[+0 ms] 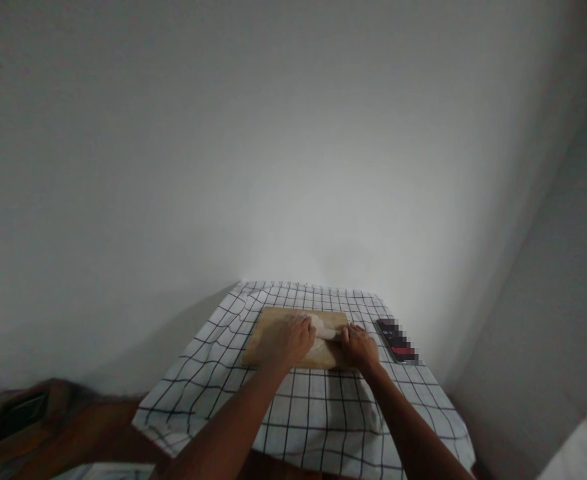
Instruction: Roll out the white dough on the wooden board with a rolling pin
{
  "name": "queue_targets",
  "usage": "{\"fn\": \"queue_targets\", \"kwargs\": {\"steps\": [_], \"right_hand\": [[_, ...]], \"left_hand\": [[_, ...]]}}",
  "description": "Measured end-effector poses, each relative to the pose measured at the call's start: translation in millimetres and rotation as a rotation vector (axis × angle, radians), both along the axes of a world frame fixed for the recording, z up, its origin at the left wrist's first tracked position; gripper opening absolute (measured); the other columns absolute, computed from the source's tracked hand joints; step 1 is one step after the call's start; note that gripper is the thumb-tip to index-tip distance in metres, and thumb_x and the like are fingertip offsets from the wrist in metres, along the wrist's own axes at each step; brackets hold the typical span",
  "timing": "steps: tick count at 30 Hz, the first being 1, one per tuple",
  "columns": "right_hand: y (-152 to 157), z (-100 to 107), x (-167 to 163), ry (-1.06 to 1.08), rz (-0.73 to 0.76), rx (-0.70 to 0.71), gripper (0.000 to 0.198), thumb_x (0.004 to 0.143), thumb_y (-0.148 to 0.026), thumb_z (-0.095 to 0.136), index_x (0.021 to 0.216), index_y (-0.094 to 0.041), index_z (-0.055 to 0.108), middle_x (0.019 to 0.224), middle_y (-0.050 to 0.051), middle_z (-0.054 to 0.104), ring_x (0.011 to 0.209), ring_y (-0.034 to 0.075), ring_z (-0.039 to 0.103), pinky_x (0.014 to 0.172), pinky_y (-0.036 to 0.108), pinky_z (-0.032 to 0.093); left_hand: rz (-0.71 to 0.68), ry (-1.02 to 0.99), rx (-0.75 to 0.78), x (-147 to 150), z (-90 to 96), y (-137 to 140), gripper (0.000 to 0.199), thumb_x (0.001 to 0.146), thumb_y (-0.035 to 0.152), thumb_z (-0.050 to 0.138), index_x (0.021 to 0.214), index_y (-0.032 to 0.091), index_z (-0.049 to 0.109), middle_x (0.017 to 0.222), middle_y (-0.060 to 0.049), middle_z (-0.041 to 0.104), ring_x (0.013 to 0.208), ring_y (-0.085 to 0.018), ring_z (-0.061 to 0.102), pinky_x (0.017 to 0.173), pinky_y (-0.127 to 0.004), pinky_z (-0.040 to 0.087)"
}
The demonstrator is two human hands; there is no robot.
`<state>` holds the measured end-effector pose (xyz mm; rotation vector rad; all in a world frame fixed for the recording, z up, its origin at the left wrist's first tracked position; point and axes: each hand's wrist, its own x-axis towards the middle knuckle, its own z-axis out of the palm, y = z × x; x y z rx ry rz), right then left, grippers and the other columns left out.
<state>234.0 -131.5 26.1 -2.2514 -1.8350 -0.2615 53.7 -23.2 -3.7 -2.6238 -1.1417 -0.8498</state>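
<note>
A wooden board [266,337] lies on the checked cloth. Over it, my left hand [299,337] is closed around one end of what looks like a pale rolling pin [329,334]. The other end is in my right hand [359,344], also closed, near the board's right edge. Beneath and around the pin spreads a whitish, flat sheet of dough [317,353], partly covered by the pin and my left hand. Dim light blurs the border between pin and dough.
A white cloth with black grid lines [213,367] covers the table, which stands against a plain wall [293,167]. Right of the board lies a dark, flat packet or phone-like thing [393,340], partly pixelated. Brown furniture [53,413] is at lower left.
</note>
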Motion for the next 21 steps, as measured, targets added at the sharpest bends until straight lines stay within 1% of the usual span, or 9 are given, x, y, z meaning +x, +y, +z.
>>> {"fn": "queue_targets", "kwargs": {"steps": [4, 7, 9, 12, 16, 18, 21], "right_hand": [[-12.0, 3.2, -5.0, 0.038, 0.003, 0.037, 0.027, 0.101, -0.030, 0.045, 0.114, -0.023, 0.068, 0.130, 0.012, 0.065, 0.125, 0.024, 0.056, 0.097, 0.031, 0.047], [-16.2, 3.3, -7.1, 0.070, -0.006, 0.044, 0.030, 0.101, -0.029, 0.043, 0.119, -0.024, 0.067, 0.133, 0.009, 0.064, 0.129, 0.023, 0.054, 0.097, 0.032, 0.047], [-16.5, 2.5, -7.9, 0.076, -0.017, 0.043, 0.032, 0.101, -0.030, 0.043, 0.121, -0.025, 0.066, 0.135, 0.009, 0.063, 0.130, 0.023, 0.053, 0.098, 0.033, 0.047], [-12.6, -0.3, -7.6, 0.074, -0.030, 0.059, 0.032, 0.101, -0.034, 0.043, 0.120, -0.024, 0.067, 0.137, 0.011, 0.061, 0.130, 0.025, 0.052, 0.099, 0.035, 0.045], [-0.4, -4.7, -4.0, 0.074, -0.067, 0.094, 0.037, 0.105, -0.033, 0.034, 0.119, -0.024, 0.067, 0.137, 0.011, 0.061, 0.129, 0.024, 0.053, 0.098, 0.036, 0.044], [7.2, -6.0, -1.3, 0.063, -0.071, 0.106, 0.038, 0.105, -0.032, 0.031, 0.115, -0.023, 0.067, 0.132, 0.011, 0.063, 0.125, 0.023, 0.056, 0.097, 0.036, 0.044], [19.8, -6.9, 3.6, 0.044, -0.078, 0.119, 0.039, 0.105, -0.031, 0.030, 0.107, -0.021, 0.067, 0.118, 0.010, 0.069, 0.116, 0.023, 0.060, 0.094, 0.035, 0.043]], "left_hand": [[0.010, -0.001, -0.003, -10.5, -1.5, -18.3, 0.040, 0.098, 0.023, 0.040, 0.130, 0.017, 0.064, 0.134, -0.013, 0.065, 0.129, -0.025, 0.057, 0.117, -0.045, 0.040], [-0.002, -0.019, 0.011, -15.7, -5.8, -23.2, 0.041, 0.098, 0.024, 0.040, 0.131, 0.019, 0.063, 0.135, -0.011, 0.065, 0.131, -0.027, 0.055, 0.115, -0.046, 0.043], [-0.009, -0.027, 0.029, -16.8, -8.8, -22.2, 0.040, 0.098, 0.026, 0.039, 0.130, 0.020, 0.063, 0.135, -0.011, 0.065, 0.131, -0.028, 0.054, 0.114, -0.047, 0.043], [-0.021, -0.027, 0.045, -14.9, -9.7, -17.9, 0.037, 0.099, 0.027, 0.039, 0.124, 0.020, 0.065, 0.130, -0.011, 0.067, 0.127, -0.028, 0.057, 0.113, -0.048, 0.043], [-0.009, -0.016, 0.019, -7.9, -2.8, -11.0, 0.034, 0.099, 0.027, 0.039, 0.117, 0.020, 0.067, 0.122, -0.012, 0.069, 0.118, -0.026, 0.060, 0.106, -0.044, 0.046], [0.000, 0.020, 0.001, -3.5, 2.4, -6.3, 0.033, 0.099, 0.027, 0.039, 0.113, 0.019, 0.069, 0.119, -0.013, 0.070, 0.115, -0.026, 0.061, 0.104, -0.043, 0.045], [0.003, 0.060, 0.000, 2.8, 10.1, 2.8, 0.034, 0.099, 0.026, 0.039, 0.109, 0.015, 0.070, 0.114, -0.015, 0.071, 0.111, -0.028, 0.062, 0.103, -0.044, 0.043]]}}
